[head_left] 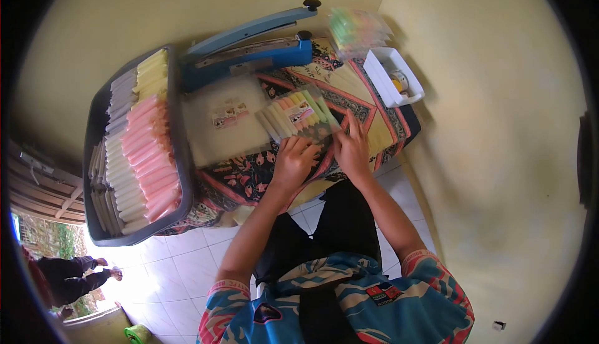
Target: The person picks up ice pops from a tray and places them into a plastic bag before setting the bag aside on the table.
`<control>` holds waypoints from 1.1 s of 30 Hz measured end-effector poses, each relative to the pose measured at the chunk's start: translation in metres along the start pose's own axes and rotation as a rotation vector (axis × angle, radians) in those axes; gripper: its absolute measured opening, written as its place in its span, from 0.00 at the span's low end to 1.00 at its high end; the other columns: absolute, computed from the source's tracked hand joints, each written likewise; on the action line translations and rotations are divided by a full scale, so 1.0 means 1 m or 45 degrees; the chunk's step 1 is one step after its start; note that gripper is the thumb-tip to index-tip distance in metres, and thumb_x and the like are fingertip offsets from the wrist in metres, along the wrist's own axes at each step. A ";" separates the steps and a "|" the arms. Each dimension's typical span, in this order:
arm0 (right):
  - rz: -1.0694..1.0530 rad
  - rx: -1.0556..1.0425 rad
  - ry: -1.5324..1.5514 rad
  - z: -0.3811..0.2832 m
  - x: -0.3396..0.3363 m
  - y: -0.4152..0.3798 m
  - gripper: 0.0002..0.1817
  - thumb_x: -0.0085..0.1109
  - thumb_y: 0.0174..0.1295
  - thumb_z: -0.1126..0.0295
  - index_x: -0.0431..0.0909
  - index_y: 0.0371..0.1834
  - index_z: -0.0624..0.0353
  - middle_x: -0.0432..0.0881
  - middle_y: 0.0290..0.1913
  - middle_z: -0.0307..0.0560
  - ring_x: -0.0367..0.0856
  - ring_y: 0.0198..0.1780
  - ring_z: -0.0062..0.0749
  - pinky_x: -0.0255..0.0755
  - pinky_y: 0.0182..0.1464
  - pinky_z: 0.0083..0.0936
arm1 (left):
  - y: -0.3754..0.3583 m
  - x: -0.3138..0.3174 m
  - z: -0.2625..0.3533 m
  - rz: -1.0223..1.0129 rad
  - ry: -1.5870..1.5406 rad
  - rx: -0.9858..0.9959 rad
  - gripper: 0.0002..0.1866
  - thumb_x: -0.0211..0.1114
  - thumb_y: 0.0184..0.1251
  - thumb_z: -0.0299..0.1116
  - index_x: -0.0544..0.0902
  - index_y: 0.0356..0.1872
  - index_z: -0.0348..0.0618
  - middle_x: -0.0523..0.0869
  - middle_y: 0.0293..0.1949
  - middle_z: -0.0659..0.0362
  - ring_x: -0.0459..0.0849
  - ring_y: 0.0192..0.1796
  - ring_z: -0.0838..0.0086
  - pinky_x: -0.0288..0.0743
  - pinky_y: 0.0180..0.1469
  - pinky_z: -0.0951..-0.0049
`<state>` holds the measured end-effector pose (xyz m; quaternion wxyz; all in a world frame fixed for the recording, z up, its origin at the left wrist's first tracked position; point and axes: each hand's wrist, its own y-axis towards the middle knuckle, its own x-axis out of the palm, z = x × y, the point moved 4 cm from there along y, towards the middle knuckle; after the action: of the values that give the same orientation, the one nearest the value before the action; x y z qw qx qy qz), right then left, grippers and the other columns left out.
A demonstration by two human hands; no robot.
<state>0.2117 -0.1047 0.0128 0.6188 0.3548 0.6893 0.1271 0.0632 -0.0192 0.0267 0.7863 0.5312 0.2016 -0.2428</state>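
A clear plastic packet of pastel sticks (291, 110) in yellow, orange, pink and green, with a printed label on it, lies before me over the patterned cloth. My left hand (296, 159) is at its near edge, the fingers curled against the plastic. At the right end of the packet is my right hand (352, 149), its fingers stretched out and touching the corner. Left of the packet lies a stack of clear plastic bags (206, 144) with small printed labels (230, 113) on top.
A dark tub (185, 185) full of wrapped pink, white, yellow and grey sticks stands left. Behind are a blue bag sealer (268, 54), several filled packets (355, 30) and a white box (379, 82). Walls border the table. Another person's legs (75, 275) show at the doorway.
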 end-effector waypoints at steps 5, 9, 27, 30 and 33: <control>-0.087 0.003 -0.002 0.009 0.016 0.003 0.22 0.64 0.59 0.74 0.81 0.59 0.55 0.59 0.76 0.66 0.66 0.71 0.63 0.63 0.70 0.50 | -0.001 0.000 -0.002 -0.003 -0.018 -0.001 0.09 0.70 0.46 0.22 0.85 0.31 0.45 0.83 0.36 0.58 0.82 0.43 0.62 0.73 0.48 0.61; -0.048 0.005 0.045 0.009 0.015 0.003 0.24 0.63 0.59 0.75 0.80 0.61 0.54 0.61 0.75 0.66 0.67 0.71 0.62 0.64 0.69 0.50 | 0.000 -0.001 -0.001 -0.009 -0.024 -0.004 0.09 0.70 0.45 0.22 0.85 0.30 0.45 0.83 0.35 0.58 0.82 0.43 0.61 0.73 0.48 0.61; 0.019 0.013 -0.019 0.010 0.025 0.027 0.19 0.62 0.55 0.79 0.84 0.52 0.59 0.74 0.67 0.61 0.74 0.64 0.55 0.70 0.63 0.45 | -0.001 0.003 -0.003 -0.035 -0.020 0.007 0.09 0.71 0.43 0.21 0.85 0.29 0.45 0.82 0.35 0.59 0.81 0.43 0.62 0.73 0.48 0.62; 0.022 0.030 0.087 0.011 0.023 0.029 0.18 0.61 0.55 0.81 0.85 0.50 0.60 0.80 0.61 0.60 0.80 0.58 0.54 0.75 0.58 0.42 | 0.000 0.002 -0.003 -0.047 -0.029 0.012 0.09 0.72 0.42 0.23 0.85 0.29 0.45 0.83 0.35 0.59 0.81 0.43 0.62 0.73 0.48 0.62; -0.022 0.066 0.218 0.019 0.032 0.026 0.20 0.60 0.54 0.82 0.84 0.52 0.59 0.82 0.57 0.59 0.82 0.54 0.55 0.75 0.57 0.42 | -0.001 0.002 -0.002 -0.061 -0.041 0.017 0.09 0.71 0.42 0.24 0.84 0.29 0.45 0.82 0.36 0.59 0.81 0.44 0.63 0.72 0.49 0.62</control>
<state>0.2387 -0.0703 0.0005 0.5494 0.3526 0.7456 0.1338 0.0642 -0.0176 0.0241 0.7800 0.5273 0.1998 -0.2714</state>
